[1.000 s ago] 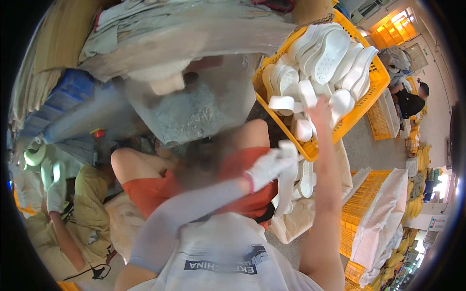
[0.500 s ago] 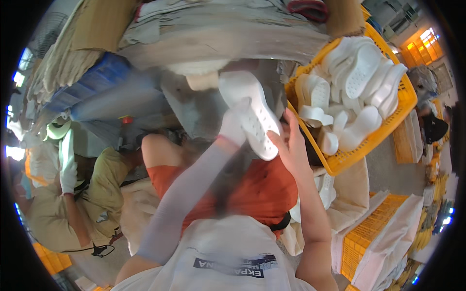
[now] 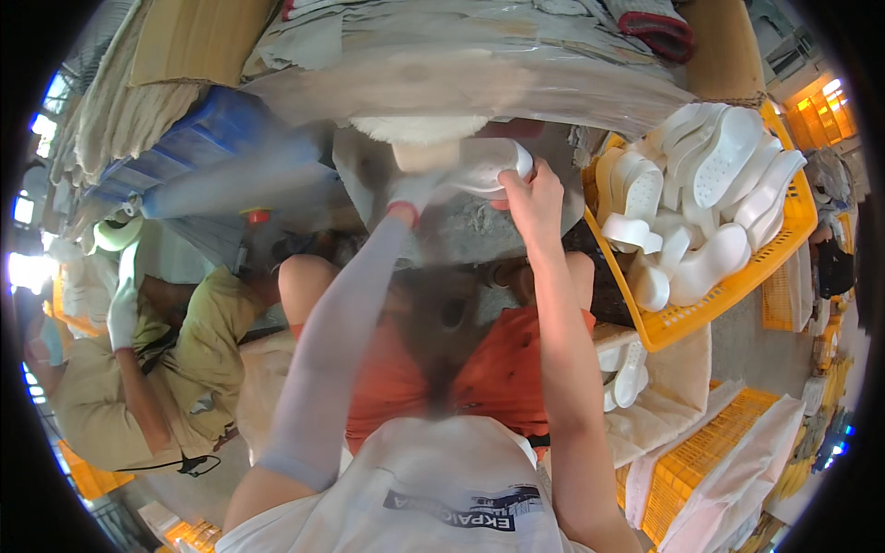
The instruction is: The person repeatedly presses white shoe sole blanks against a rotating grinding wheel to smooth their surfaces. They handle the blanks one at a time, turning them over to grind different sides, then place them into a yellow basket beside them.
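A white foam clog (image 3: 489, 168) with small holes lies sideways between my hands, just below and right of a fluffy white buffing wheel (image 3: 419, 129). Whether it touches the wheel, I cannot tell. My left hand (image 3: 417, 191), in a white glove with a red cuff, is closed on the clog's left part and partly blurred. My bare right hand (image 3: 533, 198) grips the right end, thumb on the near side and fingers behind.
A yellow crate (image 3: 678, 324) heaped with white clogs stands at the right. A blue bin (image 3: 212, 138) is at the left, near a seated co-worker in khaki trousers (image 3: 217, 318). Plastic-covered cloth (image 3: 516, 83) spans the far side. More yellow crates (image 3: 710, 447) stand lower right.
Both hands have moved the clog away from me, up to the buffing wheel. It has turned from steeply slanted to nearly level, and my view has shifted slightly.
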### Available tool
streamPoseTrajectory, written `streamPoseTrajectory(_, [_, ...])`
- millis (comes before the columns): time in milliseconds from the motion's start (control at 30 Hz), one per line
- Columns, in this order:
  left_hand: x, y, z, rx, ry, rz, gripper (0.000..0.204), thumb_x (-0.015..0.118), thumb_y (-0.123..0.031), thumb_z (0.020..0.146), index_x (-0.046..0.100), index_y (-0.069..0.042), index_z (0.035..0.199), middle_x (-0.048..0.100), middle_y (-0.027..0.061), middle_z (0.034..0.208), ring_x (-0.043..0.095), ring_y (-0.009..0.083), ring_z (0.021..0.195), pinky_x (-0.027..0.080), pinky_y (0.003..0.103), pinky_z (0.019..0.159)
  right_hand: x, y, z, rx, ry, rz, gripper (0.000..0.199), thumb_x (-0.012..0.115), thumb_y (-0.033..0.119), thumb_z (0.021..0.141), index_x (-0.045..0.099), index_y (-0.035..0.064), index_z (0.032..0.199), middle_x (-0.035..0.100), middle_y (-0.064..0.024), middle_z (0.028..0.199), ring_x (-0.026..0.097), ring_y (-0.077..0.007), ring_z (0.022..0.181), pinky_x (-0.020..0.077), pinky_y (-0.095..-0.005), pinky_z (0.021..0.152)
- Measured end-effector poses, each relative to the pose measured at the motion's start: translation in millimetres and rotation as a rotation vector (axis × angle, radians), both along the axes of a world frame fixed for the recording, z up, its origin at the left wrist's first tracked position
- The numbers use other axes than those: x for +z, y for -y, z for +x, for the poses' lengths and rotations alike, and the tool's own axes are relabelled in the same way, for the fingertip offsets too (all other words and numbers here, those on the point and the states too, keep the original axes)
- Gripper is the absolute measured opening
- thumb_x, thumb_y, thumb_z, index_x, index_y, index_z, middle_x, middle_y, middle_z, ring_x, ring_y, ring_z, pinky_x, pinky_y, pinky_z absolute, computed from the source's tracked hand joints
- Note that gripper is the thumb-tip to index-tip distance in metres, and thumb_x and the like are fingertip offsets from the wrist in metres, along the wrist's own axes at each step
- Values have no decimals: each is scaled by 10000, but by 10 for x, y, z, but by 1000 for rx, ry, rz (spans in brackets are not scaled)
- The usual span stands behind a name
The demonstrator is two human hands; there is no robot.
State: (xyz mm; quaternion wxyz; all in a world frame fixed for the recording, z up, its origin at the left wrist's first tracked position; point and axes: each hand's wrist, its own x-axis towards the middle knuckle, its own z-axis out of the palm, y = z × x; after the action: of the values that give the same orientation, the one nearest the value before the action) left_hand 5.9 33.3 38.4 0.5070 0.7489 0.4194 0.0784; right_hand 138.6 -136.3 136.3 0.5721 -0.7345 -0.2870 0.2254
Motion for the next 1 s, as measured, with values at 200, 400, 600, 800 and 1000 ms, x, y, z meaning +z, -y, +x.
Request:
streamPoseTrajectory(200, [415, 464, -181, -29, 368, 134, 422, 575, -364, 1008, 652, -44, 1272, 724, 220, 1070, 678, 425, 1022, 533, 453, 907, -3, -365, 54, -33, 98, -244, 355, 654, 209, 868, 622, -99, 1043, 663, -156, 914, 728, -299, 970, 569, -397, 824])
streamPoseTrajectory(400, [-65, 633, 523, 104, 789, 92, 250, 631, -229, 985, 661, -47, 1154, 717, 141, 1022, 688, 328, 958, 564, 418, 825, 423, 485, -90, 46, 205, -315, 621, 613, 150, 863, 477, -72, 1426, 677, -268, 1225, 679, -347, 1134, 510, -385, 1001])
streamPoseTrajectory(600, [-527, 542, 925, 179, 674, 40, 267, 656, -245, 1032, 667, -3, 1146, 678, 67, 1042, 660, 191, 907, 559, 347, 822, 444, 898, -421, -159, 311, -158, 505, 546, 162, 972, 476, 27, 1454, 721, -279, 1040, 719, -428, 970, 557, -467, 864])
streamPoseTrajectory(800, [-835, 420, 1035, 397, 892, -467, 343, 644, -285, 1029, 666, 19, 1187, 679, 77, 1061, 646, 217, 954, 543, 375, 865, 249, 568, -394, -253, 356, -12, 404, 557, 88, 964, 570, -9, 1356, 713, -260, 930, 708, -407, 820, 549, -466, 769])
streamPoseTrajectory(1000, [-626, 159, 571, -127, 127, 454, 468, 636, -393, 1007, 694, 32, 1194, 727, 165, 1164, 687, 247, 1056, 541, 377, 917, 243, 310, -278, -54, 268, -25, 360, 547, 58, 947, 626, -27, 1288, 704, -252, 894, 710, -382, 739, 549, -451, 688])
